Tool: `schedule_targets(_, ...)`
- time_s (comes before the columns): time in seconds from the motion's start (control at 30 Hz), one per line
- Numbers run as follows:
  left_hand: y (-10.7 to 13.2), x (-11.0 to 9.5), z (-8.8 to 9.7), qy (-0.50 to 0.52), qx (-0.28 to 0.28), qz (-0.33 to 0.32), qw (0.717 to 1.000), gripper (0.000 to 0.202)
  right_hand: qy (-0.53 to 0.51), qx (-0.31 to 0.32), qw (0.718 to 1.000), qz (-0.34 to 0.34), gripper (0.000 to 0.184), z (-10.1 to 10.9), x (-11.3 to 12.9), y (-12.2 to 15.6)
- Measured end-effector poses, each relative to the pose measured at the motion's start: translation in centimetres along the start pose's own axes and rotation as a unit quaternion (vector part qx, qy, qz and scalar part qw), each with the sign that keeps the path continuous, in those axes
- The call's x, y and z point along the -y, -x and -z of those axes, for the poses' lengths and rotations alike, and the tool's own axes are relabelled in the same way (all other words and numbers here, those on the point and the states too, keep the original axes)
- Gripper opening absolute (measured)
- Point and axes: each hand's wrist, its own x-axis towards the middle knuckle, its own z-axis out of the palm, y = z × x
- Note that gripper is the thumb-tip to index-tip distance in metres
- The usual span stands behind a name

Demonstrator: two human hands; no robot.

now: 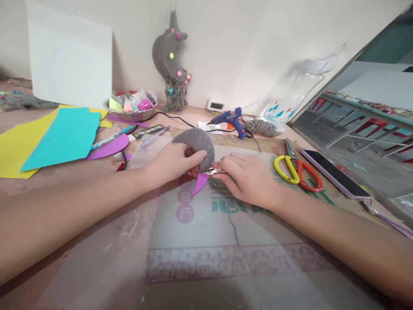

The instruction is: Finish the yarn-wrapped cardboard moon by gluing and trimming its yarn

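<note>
My left hand (176,161) is closed around a crescent moon shape (197,140) wound with grey yarn. The thumb presses on its front, and the other fingers are partly hidden behind it. At the lower end of the crescent, a bare purple tip (200,184) sticks out below the yarn. My right hand (247,178) pinches a thin silvery tool (211,171) against the edge where yarn meets purple; its exact kind is unclear. A loose strand of grey yarn (234,230) trails below the right hand on the plastic-covered board (193,232).
Behind my hands lie a blue glue gun (229,119) and a yarn bundle (263,128). Scissors (298,170) and a phone (335,173) are at right. Felt sheets (63,137) and a bowl (130,115) are at left. A finished-looking grey moon (169,56) stands against the wall.
</note>
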Motion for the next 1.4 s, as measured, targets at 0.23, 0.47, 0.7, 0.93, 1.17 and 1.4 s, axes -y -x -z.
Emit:
schedule_targets(0.23, -0.12, 0.07, -0.02, 0.007, -0.002, 0.009, 1.000, 0.037, 0.013, 0.017, 1.000, 0.010, 0.023, 0.01, -0.02, 0.01)
schedule_targets(0.47, -0.04, -0.06, 0.04, 0.024, 0.001, 0.006, 1.000, 0.037, -0.028, 0.003, 1.000, -0.005, 0.020, -0.21, -0.26, 0.12)
schedule_targets(0.7, 0.05, 0.02, 0.03, 0.014, 0.013, -0.003, 1.000, 0.041, -0.082, -0.011, 0.996, -0.042, 0.022, -0.15, -0.54, 0.38)
schedule_targets(0.93, 0.05, -0.02, 0.03, 0.019, 0.014, 0.000, 1.000, 0.041, -0.070, -0.011, 0.997, -0.021, 0.020, -0.26, -0.56, 0.31)
schedule_targets(1.17, -0.09, 0.09, -0.04, 0.023, 0.015, 0.004, 1.000, 0.040, -0.050, -0.003, 0.999, -0.010, 0.020, -0.26, -0.45, 0.19)
schedule_targets(1.4, -0.28, 0.32, -0.12, 0.039, 0.020, 0.008, 0.999, 0.039, -0.024, 0.030, 0.999, 0.019, 0.023, -0.37, -0.70, 0.09)
